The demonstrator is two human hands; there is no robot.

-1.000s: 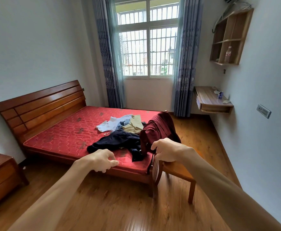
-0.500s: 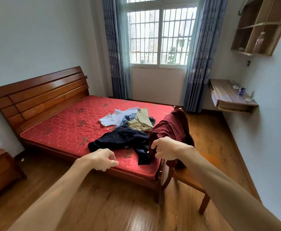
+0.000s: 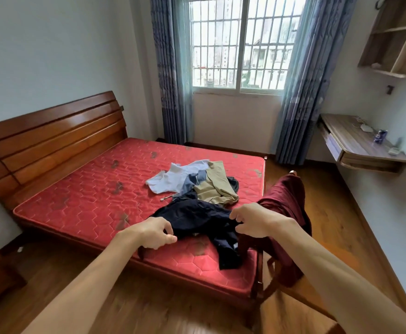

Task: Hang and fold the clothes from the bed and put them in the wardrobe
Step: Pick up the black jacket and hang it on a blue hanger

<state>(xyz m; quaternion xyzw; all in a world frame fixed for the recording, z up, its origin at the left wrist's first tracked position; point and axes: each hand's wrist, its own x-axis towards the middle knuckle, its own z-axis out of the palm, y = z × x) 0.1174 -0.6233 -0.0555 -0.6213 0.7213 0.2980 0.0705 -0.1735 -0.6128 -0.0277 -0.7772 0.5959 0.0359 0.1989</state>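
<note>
Item: approach to the pile. Over the last second you have closed on the red quilted mattress (image 3: 81, 201) of the wooden bed; it fills far more of the view than it did, and both arms now reach over its near edge.

Left hand (image 3: 152, 233): fingers curled loosely, thumb near forefinger, grasping nothing, just short of the dark navy garment (image 3: 197, 218).

Right hand (image 3: 255, 220): also curled; its fingertips (image 3: 233, 216) lie at the navy cloth's upper edge. Whether they have pinched it, you cannot tell.

Clothes, all still on the mattress, none folded or hung:
- dark navy garment, nearest you, one end trailing toward the foot corner;
- khaki trousers (image 3: 217, 189), behind it;
- white shirt (image 3: 175, 178) over a blue-grey piece, further back.

Beside the bed: maroon garment (image 3: 285, 203) draped over a wooden chair.

Wardrobe: not in view.

Judgement: the walk-up looks finished; the first pick-up, probably the navy piece, comes next.
</note>
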